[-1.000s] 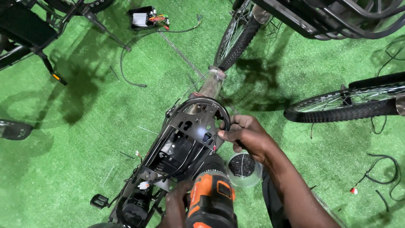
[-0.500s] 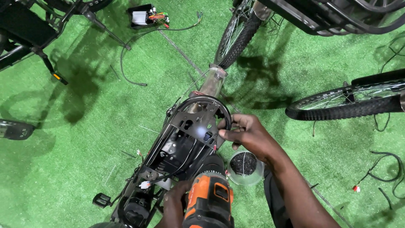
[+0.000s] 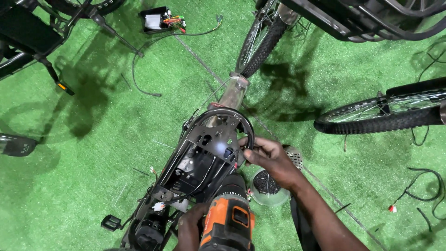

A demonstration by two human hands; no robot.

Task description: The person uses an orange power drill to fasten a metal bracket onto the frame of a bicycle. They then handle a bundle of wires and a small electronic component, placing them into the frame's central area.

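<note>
A black metal rear rack (image 3: 209, 144) on a bicycle frame (image 3: 186, 186) lies at the middle of the green artificial turf (image 3: 93, 139), with wires and a small white connector (image 3: 158, 206) showing through its openings. The right hand (image 3: 269, 160) pinches the rack's rounded rim between thumb and fingers, closed tight on it. Just below, the left hand (image 3: 190, 227) wraps around an orange and black cordless drill (image 3: 227, 218), whose nose points up into the rack; the bit itself is hidden behind the chuck. A clear round tub of small dark parts (image 3: 267, 186) sits on the turf just beside the right wrist. Farther out stand other bicycle wheels (image 3: 381, 114), a loose black cable (image 3: 139, 79) and a black box with coloured wires (image 3: 160, 19). The drill's lower body and both forearms are cut off at the bottom edge.
</note>
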